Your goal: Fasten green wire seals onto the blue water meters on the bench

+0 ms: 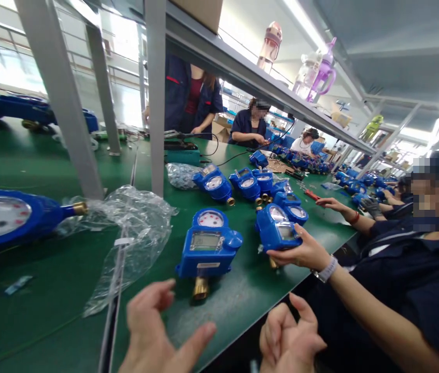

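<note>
A blue water meter (203, 243) with a round dial, a small display and a brass threaded end stands on the green table. My left hand (157, 331) is just in front of it, thumb and fingers spread, holding nothing and not visibly touching the meter. Lower right, at the table's front edge, is my right hand (289, 336), palm turned up. Its fingers curl loosely apart, with nothing visible in them. To the left lies another blue meter (13, 215), cut off by the frame, beside a crumpled clear plastic bag (137, 223).
At right, a co-worker's hand (305, 251) holds a blue meter (275, 228); their other hand (334, 207) is near a red-handled tool (312, 195). Several meters (213, 184) stand behind. Grey posts (157, 103) carry a shelf (242, 62) with bottles. Other people work across the table.
</note>
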A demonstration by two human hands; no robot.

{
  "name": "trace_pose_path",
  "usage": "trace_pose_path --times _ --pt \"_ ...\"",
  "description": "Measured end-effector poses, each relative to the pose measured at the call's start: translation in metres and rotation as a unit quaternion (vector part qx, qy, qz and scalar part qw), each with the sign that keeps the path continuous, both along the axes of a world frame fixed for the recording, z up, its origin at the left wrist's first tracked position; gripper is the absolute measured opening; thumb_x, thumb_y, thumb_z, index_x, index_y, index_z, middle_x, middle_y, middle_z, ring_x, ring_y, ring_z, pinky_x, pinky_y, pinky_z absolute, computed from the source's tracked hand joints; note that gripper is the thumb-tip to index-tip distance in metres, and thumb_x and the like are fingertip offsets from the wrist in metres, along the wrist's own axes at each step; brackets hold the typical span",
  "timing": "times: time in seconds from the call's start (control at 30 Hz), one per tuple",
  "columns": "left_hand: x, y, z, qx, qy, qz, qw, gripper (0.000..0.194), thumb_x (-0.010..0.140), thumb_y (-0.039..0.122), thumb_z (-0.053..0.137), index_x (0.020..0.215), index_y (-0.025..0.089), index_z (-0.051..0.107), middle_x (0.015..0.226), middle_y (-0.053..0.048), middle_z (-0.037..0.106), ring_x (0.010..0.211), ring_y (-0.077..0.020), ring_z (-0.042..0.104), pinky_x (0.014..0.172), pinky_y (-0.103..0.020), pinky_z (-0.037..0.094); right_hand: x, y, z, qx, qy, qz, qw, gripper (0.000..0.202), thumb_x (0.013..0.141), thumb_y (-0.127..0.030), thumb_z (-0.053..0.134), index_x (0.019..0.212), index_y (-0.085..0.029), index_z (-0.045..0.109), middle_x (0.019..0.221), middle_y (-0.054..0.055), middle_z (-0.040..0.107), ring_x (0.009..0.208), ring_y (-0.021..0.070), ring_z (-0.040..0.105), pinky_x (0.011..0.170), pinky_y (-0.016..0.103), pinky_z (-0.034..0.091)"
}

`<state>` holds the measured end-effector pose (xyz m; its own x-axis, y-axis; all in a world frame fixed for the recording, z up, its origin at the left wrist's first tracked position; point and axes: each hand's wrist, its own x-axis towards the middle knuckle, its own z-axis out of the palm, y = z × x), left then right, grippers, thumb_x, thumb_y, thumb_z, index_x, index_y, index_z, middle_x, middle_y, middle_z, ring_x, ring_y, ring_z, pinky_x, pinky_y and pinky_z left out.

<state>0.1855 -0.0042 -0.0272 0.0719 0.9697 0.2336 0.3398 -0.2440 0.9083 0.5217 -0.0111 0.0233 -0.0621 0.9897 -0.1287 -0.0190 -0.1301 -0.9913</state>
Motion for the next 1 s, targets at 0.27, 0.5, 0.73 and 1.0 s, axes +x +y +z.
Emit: trace_pose_path --times 0.27,0.5,0.73,1.0 --pt "0.016 0.099 0.039 0.124 0.183 -0.166 0.961 0.076 0.064 0.054 0.072 0.129 0.026 0.043 0.144 -0.010 0.026 0.127 -0.0351 0.037 0.105 -0.051 0.035 -0.044 0.018 0.021 0.095 -0.091 -0.054 0.990 0.063 0.080 -0.074 0.027 0.082 -0.028 0.070 0.088 0.003 0.069 0.107 0.0236 0.060 0.100 0.038 0.043" --pt "0.008 0.134 0.058 0.106 0.207 -0.332 0.914 0.075 0.060 0.050 0.078 0.126 0.031 0.049 0.144 -0.007 0.034 0.125 -0.0342 0.042 0.104 -0.050 0.035 -0.116 -0.084 -0.013 0.135 -0.206 -0.288 0.925 0.029 0.084 -0.047 0.057 0.099 -0.024 0.067 0.079 0.003 0.064 0.068 0.0162 0.060 0.062 0.032 0.052" --pt "-0.004 0.160 0.048 -0.035 0.004 -0.482 0.876 0.075 0.058 0.027 0.083 0.125 0.027 0.047 0.146 -0.008 0.030 0.125 -0.0321 0.041 0.103 -0.046 0.036 -0.178 -0.083 -0.034 0.308 -0.464 -0.399 0.729 0.013 0.083 -0.032 0.062 0.087 -0.024 0.071 0.064 0.002 0.052 0.056 0.0135 0.053 0.053 0.026 0.046" --pt "-0.014 0.160 0.029 -0.096 -0.117 -0.481 0.864 0.079 0.063 0.024 0.080 0.128 0.023 0.035 0.132 -0.010 0.046 0.114 -0.0294 0.052 0.097 -0.046 0.042 -0.181 -0.041 -0.011 0.356 -0.547 -0.308 0.692 0.015 0.085 -0.036 0.057 0.085 -0.029 0.069 0.065 0.002 0.052 0.058 0.0166 0.053 0.054 0.030 0.048"
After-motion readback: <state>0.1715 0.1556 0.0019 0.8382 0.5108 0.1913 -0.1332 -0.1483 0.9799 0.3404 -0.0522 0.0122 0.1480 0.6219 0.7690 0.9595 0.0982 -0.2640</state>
